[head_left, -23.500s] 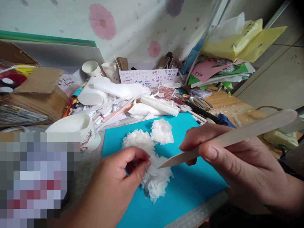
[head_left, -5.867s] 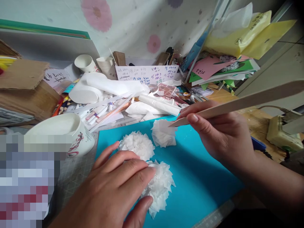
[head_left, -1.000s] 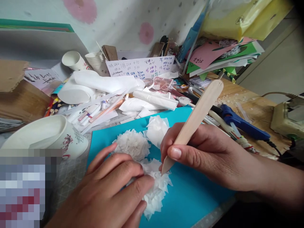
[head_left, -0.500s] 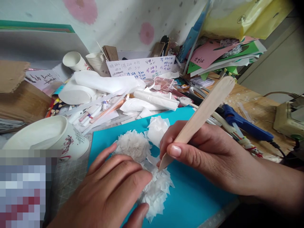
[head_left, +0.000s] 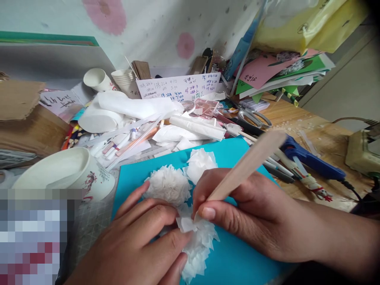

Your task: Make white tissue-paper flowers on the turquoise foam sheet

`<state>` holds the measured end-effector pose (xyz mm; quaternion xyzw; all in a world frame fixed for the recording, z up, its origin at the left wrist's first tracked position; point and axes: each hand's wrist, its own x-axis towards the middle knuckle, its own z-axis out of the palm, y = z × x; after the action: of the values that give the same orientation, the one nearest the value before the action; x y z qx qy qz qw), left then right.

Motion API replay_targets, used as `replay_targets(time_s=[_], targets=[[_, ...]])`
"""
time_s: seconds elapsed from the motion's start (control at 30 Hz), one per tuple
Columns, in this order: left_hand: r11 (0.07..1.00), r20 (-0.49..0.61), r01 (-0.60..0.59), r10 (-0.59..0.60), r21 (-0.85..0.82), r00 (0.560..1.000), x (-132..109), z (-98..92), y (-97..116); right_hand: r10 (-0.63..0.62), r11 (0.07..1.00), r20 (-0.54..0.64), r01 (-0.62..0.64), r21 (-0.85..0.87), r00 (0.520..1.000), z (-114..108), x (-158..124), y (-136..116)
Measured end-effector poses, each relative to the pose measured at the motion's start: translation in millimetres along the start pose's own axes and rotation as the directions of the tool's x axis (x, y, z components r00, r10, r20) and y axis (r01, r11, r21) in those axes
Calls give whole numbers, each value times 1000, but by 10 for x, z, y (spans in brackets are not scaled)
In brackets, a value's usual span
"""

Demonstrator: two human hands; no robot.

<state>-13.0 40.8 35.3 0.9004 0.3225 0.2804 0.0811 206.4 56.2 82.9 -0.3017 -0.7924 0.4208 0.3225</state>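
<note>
A flat wooden craft stick (head_left: pixel 247 166) slants up out of my right hand (head_left: pixel 246 213), pinched between thumb and fingers. Its lower end is hidden by the thumb, close to the lower white tissue-paper flower (head_left: pixel 198 253). My left hand (head_left: pixel 142 237) lies palm down with its fingers apart, fingertips touching that flower's left side. A loose white tissue petal (head_left: pixel 186 224) stands up between its index and middle fingers. Behind the hands sit a round tissue flower (head_left: pixel 169 184) and a smaller one (head_left: pixel 202 162), all on a blue sheet (head_left: pixel 237 253).
A paper cup (head_left: pixel 101 178) stands at the left beside a cardboard box (head_left: pixel 29 130). Rolled white tissue (head_left: pixel 197 126), markers and scissors (head_left: pixel 252 118) clutter the back. On the right lies a blue glue gun (head_left: pixel 314 160) with its cable.
The craft stick has tipped lower, and my right hand has shifted slightly left and down over the lower flower. A tissue petal now shows between my left index and middle fingers.
</note>
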Motion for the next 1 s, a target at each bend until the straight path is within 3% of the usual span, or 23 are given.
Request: replay_targets(time_s=[0.17, 0.3, 0.43, 0.63, 0.73, 0.83, 1.0], targets=[[1000, 1, 27, -27, 2, 1000, -6, -16, 43, -115, 986, -220, 85, -142, 969, -35, -15, -29], [999, 11, 31, -31, 15, 999, -10, -51, 59, -153, 979, -35, 147, -138, 988, -18, -10, 2], [997, 5, 75, -75, 25, 997, -9, -94, 65, -77, 995, 80, 83, -64, 994, 7, 1, 40], [999, -64, -42, 44, 34, 997, 8, -80, 54, 23, 1000, 90, -24, 9, 996, -41, 2, 24], [999, -26, -31, 31, 28, 999, 22, -84, 67, 105, 983, -20, -101, 152, 994, -61, 16, 39], [999, -5, -26, 26, 34, 1000, 33, -92, 77, 134, 969, -161, -95, 230, 978, -48, 41, 75], [998, -23, -47, 47, 35, 999, 23, -96, 64, 95, 990, -89, -84, 113, 992, 39, 57, 94]])
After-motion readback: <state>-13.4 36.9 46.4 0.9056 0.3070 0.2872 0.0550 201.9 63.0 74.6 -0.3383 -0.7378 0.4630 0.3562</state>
